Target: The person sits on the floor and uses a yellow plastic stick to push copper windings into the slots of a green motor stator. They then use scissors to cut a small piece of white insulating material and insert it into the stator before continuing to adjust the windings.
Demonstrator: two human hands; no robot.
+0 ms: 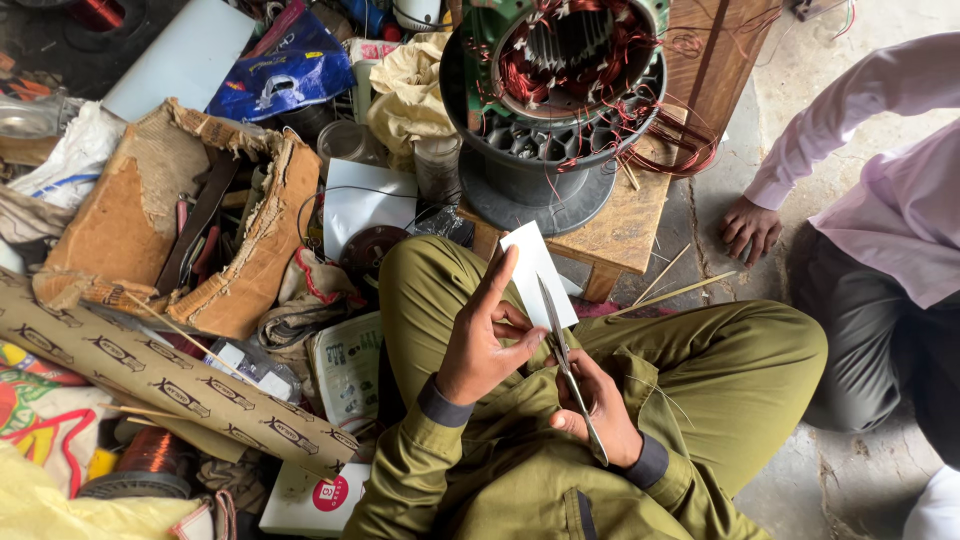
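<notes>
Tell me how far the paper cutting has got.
Done: cannot tell; no cut-off strips show. In hand: the left hand holds the white paper sheet upright while the right hand works the scissors, blades at its lower edge. Left: most of the sheet looks whole. The motor stator sits on the wooden stool.

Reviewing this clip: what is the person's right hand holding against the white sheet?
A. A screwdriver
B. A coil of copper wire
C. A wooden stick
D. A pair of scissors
D. The right hand grips a pair of scissors whose blades lie along the edge of the white sheet, which the left hand holds up over the lap.
</notes>
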